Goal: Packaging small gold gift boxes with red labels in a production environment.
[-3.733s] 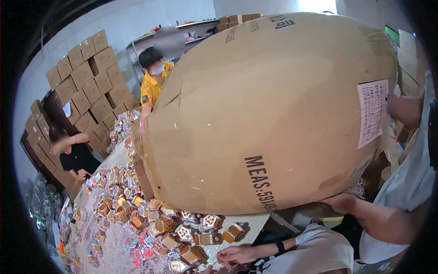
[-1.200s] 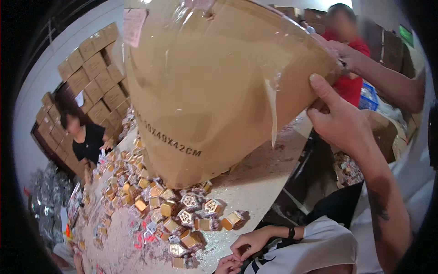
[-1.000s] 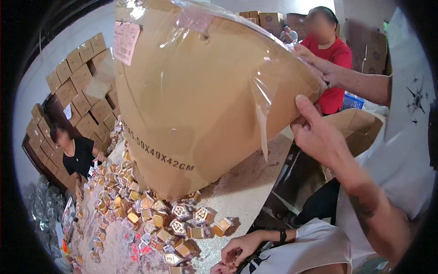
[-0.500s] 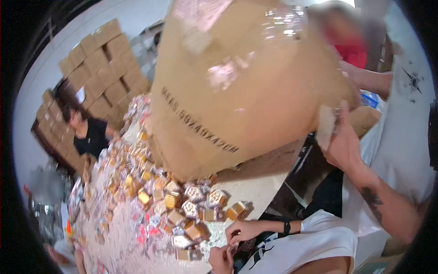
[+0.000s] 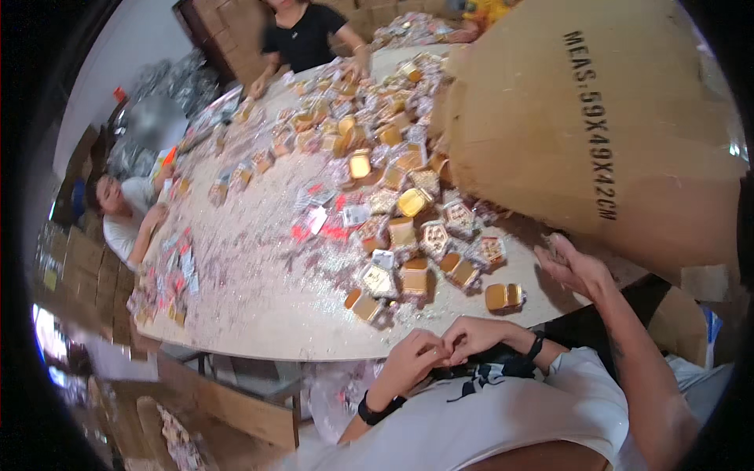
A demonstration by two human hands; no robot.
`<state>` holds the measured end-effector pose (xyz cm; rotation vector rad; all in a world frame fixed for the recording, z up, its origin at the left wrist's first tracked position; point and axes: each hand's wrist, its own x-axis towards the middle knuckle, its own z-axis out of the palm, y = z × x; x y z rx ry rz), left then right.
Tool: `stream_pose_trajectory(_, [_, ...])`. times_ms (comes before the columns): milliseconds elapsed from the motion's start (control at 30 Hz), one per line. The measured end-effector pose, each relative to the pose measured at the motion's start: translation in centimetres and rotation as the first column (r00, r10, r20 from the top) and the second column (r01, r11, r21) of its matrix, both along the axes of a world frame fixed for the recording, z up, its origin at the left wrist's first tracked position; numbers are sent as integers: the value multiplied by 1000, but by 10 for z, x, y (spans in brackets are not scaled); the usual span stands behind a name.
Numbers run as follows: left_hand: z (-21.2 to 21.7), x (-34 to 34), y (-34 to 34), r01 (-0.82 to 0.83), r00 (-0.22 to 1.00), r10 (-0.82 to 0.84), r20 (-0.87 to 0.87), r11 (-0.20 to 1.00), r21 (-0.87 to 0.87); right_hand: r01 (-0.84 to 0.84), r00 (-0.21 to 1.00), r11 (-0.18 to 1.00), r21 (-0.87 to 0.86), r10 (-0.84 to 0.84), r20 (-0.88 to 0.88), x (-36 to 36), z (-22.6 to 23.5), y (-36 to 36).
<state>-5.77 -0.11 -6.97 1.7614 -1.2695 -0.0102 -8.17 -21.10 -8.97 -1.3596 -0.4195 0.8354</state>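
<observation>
A big brown cardboard box (image 5: pixel 597 118) hangs tilted over the right end of a pale round table (image 5: pixel 259 306). My right hand (image 5: pixel 577 271), on a tattooed forearm from the lower right, is at the box's lower edge with fingers spread. My left hand is out of sight. Several small hexagonal gold boxes (image 5: pixel 408 204), some wrapped in clear film, lie heaped beside the big box. One gold box (image 5: pixel 503 296) lies alone near the table's edge, left of my hand.
A person in a white shirt sits below me, both hands (image 5: pixel 440 349) together at the table's edge. A person in black (image 5: pixel 302 35) works at the far side, another person (image 5: pixel 126 220) at the left. Stacked cartons (image 5: pixel 71 259) stand left.
The view has swung down and left, so the table is seen from above. The big box has moved to the upper right. My right hand has dropped from its side to its lower edge.
</observation>
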Motion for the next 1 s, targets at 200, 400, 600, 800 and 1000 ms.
stream_pose_trajectory(200, [-7,-4,-4,-250,966,246,-84,968,-33,214,963,974,-71,-198,181,7,9,2])
stream_pose_trajectory(400, [6,12,-2,-320,941,328,82,942,-104,392,889,917,69,-359,-283,9,12,13])
stream_pose_trajectory(600, [-1,17,8,-199,967,208,148,977,-75,429,847,891,149,-340,-408,4,-3,21])
stream_pose_trajectory(800, [3,17,11,-209,953,196,229,977,33,527,772,839,134,-407,-489,2,-10,29])
stream_pose_trajectory(1000, [27,32,29,-483,831,418,366,869,105,669,738,743,-11,-667,-102,-1,0,28])
